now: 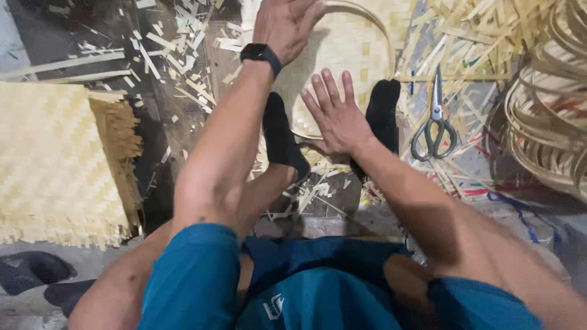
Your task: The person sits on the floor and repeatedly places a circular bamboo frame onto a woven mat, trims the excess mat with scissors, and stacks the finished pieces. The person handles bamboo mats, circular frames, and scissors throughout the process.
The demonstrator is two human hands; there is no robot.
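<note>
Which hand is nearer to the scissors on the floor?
The right hand. It lies spread on the woven mat, just left of the scissors. The left hand is farther away, up at the mat's far-left side.

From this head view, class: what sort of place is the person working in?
Probably a floor-level basket-weaving workshop. Pale woven bamboo mats lie on the ground, cut bamboo strip offcuts are scattered about, grey-handled metal scissors sit ready, and coiled bamboo hoops are stacked nearby.
</note>
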